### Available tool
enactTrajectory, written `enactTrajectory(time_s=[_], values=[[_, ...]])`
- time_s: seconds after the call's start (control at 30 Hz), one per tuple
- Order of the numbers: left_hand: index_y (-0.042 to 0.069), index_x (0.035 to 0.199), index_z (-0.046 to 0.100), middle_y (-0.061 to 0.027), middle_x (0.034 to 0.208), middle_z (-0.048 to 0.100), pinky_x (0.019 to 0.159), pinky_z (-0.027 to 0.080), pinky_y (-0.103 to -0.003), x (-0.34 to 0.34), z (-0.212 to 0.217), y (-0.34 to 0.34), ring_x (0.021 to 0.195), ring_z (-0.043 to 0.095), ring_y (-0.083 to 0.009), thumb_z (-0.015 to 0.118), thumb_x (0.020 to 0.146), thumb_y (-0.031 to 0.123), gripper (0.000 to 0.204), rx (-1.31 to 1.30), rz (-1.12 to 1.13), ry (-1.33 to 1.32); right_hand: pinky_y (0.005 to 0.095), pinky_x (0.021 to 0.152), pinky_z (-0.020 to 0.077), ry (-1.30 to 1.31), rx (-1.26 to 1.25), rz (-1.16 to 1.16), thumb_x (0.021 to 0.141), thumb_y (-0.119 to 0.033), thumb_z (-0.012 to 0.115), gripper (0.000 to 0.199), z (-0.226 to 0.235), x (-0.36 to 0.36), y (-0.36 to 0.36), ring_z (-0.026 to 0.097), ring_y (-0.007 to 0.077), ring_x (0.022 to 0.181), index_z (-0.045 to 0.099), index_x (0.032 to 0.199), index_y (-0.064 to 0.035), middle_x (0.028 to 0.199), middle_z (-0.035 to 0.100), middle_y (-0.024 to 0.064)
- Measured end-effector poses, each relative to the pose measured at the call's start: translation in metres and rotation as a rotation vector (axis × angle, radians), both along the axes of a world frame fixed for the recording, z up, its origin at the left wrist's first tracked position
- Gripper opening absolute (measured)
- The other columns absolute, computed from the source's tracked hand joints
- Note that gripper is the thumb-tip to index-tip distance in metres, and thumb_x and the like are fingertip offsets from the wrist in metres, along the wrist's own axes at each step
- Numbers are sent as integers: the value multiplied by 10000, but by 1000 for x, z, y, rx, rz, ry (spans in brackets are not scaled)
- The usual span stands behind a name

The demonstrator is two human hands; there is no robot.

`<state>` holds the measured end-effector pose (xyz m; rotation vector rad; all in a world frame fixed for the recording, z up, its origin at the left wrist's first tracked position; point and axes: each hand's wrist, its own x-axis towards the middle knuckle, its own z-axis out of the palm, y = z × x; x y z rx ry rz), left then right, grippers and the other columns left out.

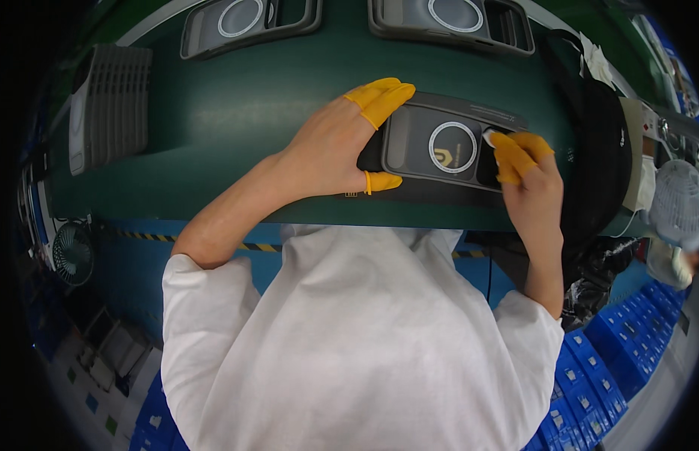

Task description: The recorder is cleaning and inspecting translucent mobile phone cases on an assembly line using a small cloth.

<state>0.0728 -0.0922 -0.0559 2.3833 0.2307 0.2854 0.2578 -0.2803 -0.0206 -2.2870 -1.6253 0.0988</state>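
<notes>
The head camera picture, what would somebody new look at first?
Probably the bright yellow finger covers on the left hand and right hand, from the upper middle to the right. Between the hands is a grey case with a bold white ring, over a dark green table. The big white shirt fills the lower middle.

Black bag [606, 154], one, is lying at the right end of the green counter [229, 90], with crumpled white tissue [596, 63] showing beside its upper part. Round caged fans, two, are standing at the sides: a dark green fan [73, 254] left, a whitish fan [677, 192] right. Black-and-yellow striped tape [258, 247] is crossing the blue floor [135, 274], and blue bins [579, 368] are filling the lower right.
</notes>
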Motion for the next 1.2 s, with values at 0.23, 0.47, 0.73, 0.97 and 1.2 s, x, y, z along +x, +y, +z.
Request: enactTrajectory(time_s=[0.23,0.47,0.73,0.97,1.2], values=[[26,1264,356,-202,1245,420,966,338,-385,0,1,-2,1140,407,-354,745,593,225,801,45,-16,-39,206,749,440,671,565,-373,778,-23,622,181,-15,8,-40,586,140,845,618,954,18,944,598,70],[29,1253,365,-193,1238,426,955,346,-387,-4,2,-3,1132,411,-354,758,587,204,793,28,-12,-93,227,823,444,1014,822,-510,809,-30,599,234,-51,8,-40,580,136,895,574,1034,30,989,601,91],[19,1255,355,-196,1216,436,943,354,-396,-5,2,-5,1116,420,-360,771,573,245,830,10,-1,-88,221,809,457,1189,931,-521,828,-38,572,254,-55,13,-44,583,157,906,547,1071,30,1008,589,107],[25,1266,342,-204,1195,445,940,353,-406,-6,2,-6,1099,430,-365,778,558,287,872,4,24,-49,211,776,463,1165,939,-512,827,-56,581,254,-56,10,-45,583,138,872,552,1068,19,985,591,92],[26,1225,377,-181,1165,466,885,398,-387,-6,5,-4,1058,461,-349,779,540,268,830,-14,31,-150,234,821,444,1217,961,-538,832,-29,560,246,-59,12,-46,571,151,906,543,1070,27,1005,580,100]])
